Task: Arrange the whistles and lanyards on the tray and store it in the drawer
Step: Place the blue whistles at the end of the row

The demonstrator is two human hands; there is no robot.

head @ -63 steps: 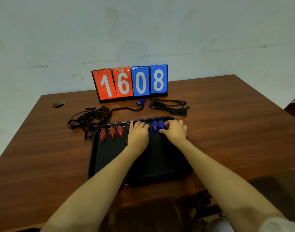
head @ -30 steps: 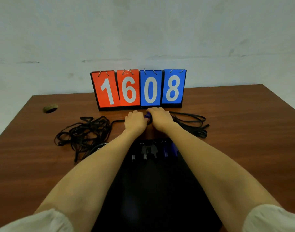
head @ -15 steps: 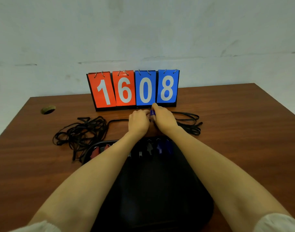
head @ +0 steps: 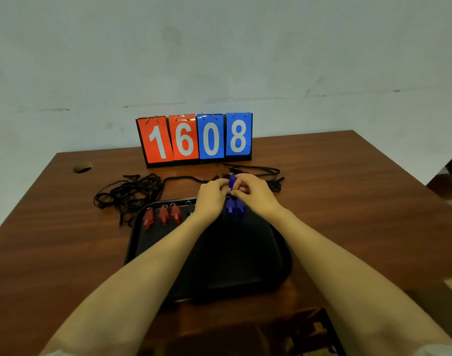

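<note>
The grip is closed: the blue whistle (head: pixel 231 180) is pinched upright between the curled fingertips of the left hand (head: pixel 211 199) and the right hand (head: pixel 255 195). It is held just over the far rim of the tray (head: pixel 240 253), above two blue whistles (head: pixel 234 208) laid there. A short lowering toward the near edge of the worktop (head: pixel 348 201) is judged to be called for.

The left hand (head: pixel 210 199) and right hand (head: pixel 255 195) hide most of the blue whistle (head: pixel 231 180)

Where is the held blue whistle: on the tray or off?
Off: left hand and right hand hold the blue whistle clear of the tray.
</note>
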